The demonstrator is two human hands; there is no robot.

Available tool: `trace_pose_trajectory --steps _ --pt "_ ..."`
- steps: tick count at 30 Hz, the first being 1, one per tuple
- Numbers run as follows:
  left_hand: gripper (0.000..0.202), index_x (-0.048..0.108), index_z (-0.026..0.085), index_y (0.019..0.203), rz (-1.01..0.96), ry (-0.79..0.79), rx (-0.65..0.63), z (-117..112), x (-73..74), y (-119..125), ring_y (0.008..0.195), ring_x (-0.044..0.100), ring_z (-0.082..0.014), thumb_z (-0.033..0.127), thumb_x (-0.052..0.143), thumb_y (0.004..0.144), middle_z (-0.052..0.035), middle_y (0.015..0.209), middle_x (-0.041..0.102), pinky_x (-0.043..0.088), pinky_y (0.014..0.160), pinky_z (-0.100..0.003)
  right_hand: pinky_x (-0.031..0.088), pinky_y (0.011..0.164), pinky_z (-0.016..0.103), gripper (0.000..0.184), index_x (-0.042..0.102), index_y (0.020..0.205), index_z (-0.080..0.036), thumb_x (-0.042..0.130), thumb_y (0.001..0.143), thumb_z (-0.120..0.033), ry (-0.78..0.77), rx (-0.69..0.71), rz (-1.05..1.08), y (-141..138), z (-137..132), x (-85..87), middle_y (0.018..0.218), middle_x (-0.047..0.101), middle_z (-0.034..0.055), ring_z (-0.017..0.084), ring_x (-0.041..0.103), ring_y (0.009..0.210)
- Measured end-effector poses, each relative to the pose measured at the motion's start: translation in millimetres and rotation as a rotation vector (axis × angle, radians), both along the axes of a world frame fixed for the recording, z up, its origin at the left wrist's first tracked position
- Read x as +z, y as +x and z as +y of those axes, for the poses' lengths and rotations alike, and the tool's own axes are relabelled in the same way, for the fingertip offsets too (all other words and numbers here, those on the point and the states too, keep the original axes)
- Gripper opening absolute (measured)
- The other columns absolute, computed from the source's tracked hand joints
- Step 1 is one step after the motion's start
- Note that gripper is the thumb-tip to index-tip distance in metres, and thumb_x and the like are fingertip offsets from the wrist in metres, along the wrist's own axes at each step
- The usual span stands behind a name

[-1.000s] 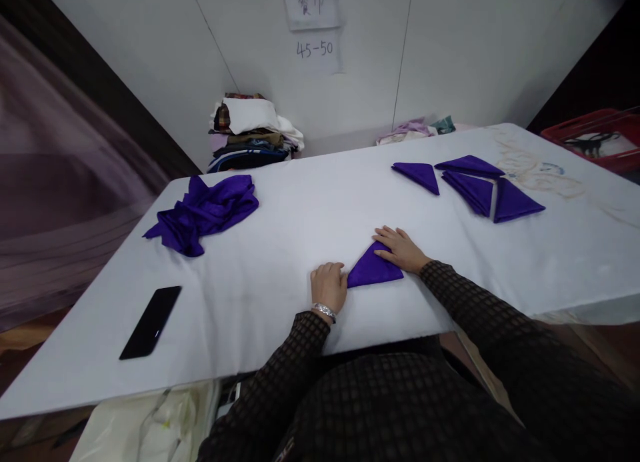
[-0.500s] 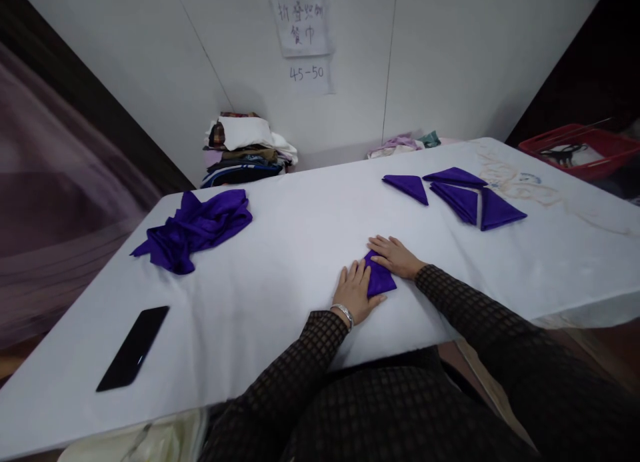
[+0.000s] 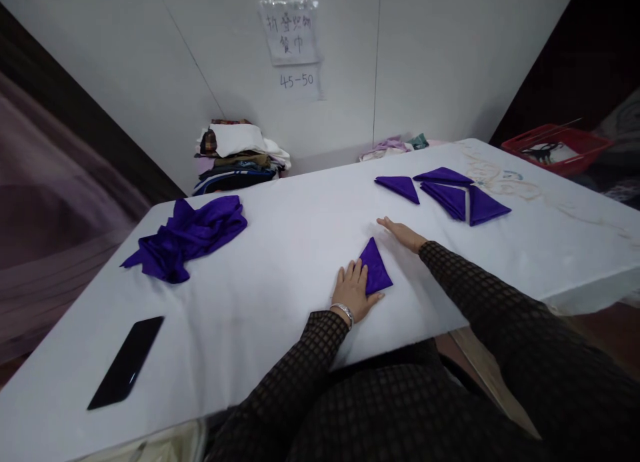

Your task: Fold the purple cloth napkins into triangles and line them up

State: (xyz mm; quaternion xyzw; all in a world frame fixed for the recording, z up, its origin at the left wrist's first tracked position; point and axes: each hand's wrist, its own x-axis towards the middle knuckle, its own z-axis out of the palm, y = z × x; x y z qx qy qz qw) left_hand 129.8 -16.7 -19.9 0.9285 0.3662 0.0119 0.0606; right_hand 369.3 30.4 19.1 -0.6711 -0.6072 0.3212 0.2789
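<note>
While our left hand (image 3: 354,290) lies flat on the near left edge of the small purple cloth napkin folded into a triangle (image 3: 376,270), its grip spread wide and clasping nothing, our right hand (image 3: 403,234) rests on the white table (image 3: 280,249) just beside the napkin's far tip, grip equally wide. On the wall, a handwritten paper sign (image 3: 290,32) carries Chinese characters; the paper slip (image 3: 297,81) beneath reads "45-50".

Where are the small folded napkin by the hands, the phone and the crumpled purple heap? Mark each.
folded napkin (image 3: 377,270): head view, middle of its bare purple face.
phone (image 3: 126,363): head view, centre of its black screen.
crumpled purple heap (image 3: 193,234): head view, middle of the pile.
</note>
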Motion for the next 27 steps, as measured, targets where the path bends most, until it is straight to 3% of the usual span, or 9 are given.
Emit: trace_pose_trajectory --steps 4,8,11,15,21,27 --pt "0.082 0.026 0.013 0.146 -0.009 0.003 0.001 0 0.7 0 0.142 0.015 -0.0287 0.069 0.024 0.085 -0.0121 0.154 0.022 0.016 0.114 -0.05 0.019 0.114 0.042 0.07 0.039 0.142 -0.017 0.026 0.091 -0.063 0.109 0.087 -0.141 -34 -26 7.0 0.149 0.034 0.009 0.024 0.025 0.139" --pt "0.079 0.021 0.017 0.148 -0.04 -0.012 -0.008 0 3.2 1 0.141 0.016 -0.0301 0.063 0.035 0.085 -0.0102 0.154 0.024 0.017 0.113 -0.052 0.02 0.111 0.051 0.067 0.039 0.141 -0.013 0.039 0.09 -0.056 0.224 0.248 -0.419 -84 -60 -6.7 0.149 0.032 0.0171 0.03 0.021 0.14" --pt "0.077 0.016 0.019 0.149 -0.037 -0.002 -0.016 -1 4.3 2 0.141 0.016 -0.0305 0.055 0.04 0.085 -0.009 0.154 0.023 0.017 0.113 -0.051 0.021 0.11 0.05 0.069 0.039 0.14 -0.008 0.04 0.09 -0.056 0.235 0.226 -0.523 -102 -68 -16.7 0.149 0.029 0.0215 0.033 0.019 0.139" --pt "0.081 0.016 0.017 0.149 -0.034 -0.016 -0.006 0 3.6 1 0.141 0.015 -0.0302 0.058 0.04 0.084 -0.0096 0.155 0.019 0.016 0.113 -0.051 0.023 0.109 0.049 0.072 0.042 0.136 -0.006 0.035 0.09 -0.06 0.202 0.168 -0.594 -97 -60 -23.1 0.146 0.033 0.0238 0.034 0.024 0.138" --pt "0.084 0.023 0.011 0.147 -0.037 -0.034 0.002 0 1.8 0 0.142 0.015 -0.0305 0.066 0.03 0.084 -0.0126 0.155 0.019 0.015 0.114 -0.051 0.021 0.109 0.05 0.073 0.04 0.138 -0.006 0.028 0.092 -0.062 0.16 0.202 -0.606 -86 -54 -30.2 0.147 0.031 0.0226 0.031 0.023 0.139" --pt "0.083 0.026 0.011 0.146 -0.043 -0.032 0.002 -1 2.0 0 0.142 0.015 -0.0304 0.067 0.027 0.085 -0.0128 0.154 0.022 0.015 0.114 -0.052 0.021 0.11 0.051 0.072 0.041 0.139 -0.01 0.034 0.09 -0.062 0.146 0.21 -0.46 -79 -52 -31.4 0.148 0.031 0.0196 0.03 0.022 0.139"
